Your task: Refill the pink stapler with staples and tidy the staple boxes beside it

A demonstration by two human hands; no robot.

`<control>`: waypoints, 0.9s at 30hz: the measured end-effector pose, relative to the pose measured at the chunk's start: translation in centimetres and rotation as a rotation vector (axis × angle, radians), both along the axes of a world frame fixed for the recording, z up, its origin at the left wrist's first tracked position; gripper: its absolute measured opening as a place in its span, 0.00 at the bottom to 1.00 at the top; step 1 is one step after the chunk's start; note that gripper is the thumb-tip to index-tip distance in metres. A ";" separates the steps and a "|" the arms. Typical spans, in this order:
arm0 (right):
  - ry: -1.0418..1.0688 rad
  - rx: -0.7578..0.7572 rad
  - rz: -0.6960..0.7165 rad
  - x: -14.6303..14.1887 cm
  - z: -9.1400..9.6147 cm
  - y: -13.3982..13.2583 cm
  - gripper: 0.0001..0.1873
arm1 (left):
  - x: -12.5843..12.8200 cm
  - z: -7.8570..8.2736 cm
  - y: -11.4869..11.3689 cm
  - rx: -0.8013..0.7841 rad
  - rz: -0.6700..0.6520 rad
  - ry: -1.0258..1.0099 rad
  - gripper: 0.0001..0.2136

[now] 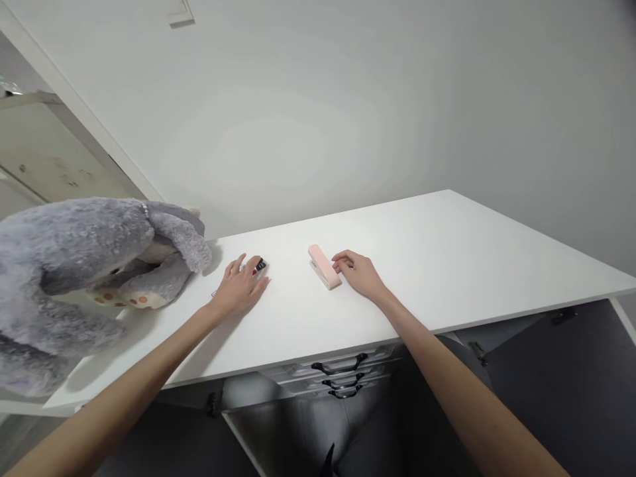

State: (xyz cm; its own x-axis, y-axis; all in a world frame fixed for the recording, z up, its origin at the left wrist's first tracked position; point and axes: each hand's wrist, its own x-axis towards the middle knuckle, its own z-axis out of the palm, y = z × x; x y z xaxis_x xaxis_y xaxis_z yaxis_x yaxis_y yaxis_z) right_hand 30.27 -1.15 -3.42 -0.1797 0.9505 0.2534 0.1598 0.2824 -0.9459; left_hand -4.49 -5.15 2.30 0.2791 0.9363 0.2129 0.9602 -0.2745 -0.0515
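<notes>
My left hand (241,286) lies flat on the white table (447,252) with fingers spread, its fingertips over a small black object with a red mark (260,265). My right hand (358,273) rests on the table with fingers loosely curled, its fingertips touching the side of a pink stapler (323,265). The stapler lies flat between the two hands. Neither hand lifts anything.
A large grey plush toy (84,265) lies on the left end of the table, close to my left hand. A drawer unit with black handles (340,374) stands under the table's front edge. A plain white wall rises behind the table.
</notes>
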 end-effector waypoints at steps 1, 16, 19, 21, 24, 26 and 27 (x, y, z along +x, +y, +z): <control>-0.002 0.003 0.000 0.0 0.1 0.0 0.10 | -0.8 0.1 0.3 -0.002 0.006 0.001 0.28; -0.061 -0.061 0.113 -0.2 1.8 -1.6 0.29 | 7.0 -2.5 -1.1 0.179 -0.255 -0.393 0.19; -0.083 -0.038 0.119 -0.2 2.0 -1.7 0.24 | 10.3 -2.7 0.6 0.053 -0.165 -0.638 0.22; -0.106 0.008 0.099 -0.2 1.9 -1.6 0.19 | 11.6 -2.4 1.6 -0.086 -0.141 -0.772 0.19; -0.138 0.072 0.047 -0.1 1.6 -1.5 0.16 | 12.1 -1.9 2.4 -0.276 -0.198 -0.897 0.17; -0.145 0.092 0.034 -0.2 1.4 -1.4 0.16 | 11.8 -1.7 2.5 -0.333 -0.247 -0.969 0.17; -0.150 0.095 0.040 -0.3 1.4 -1.4 0.17 | 11.6 -1.7 2.5 -0.346 -0.265 -0.996 0.17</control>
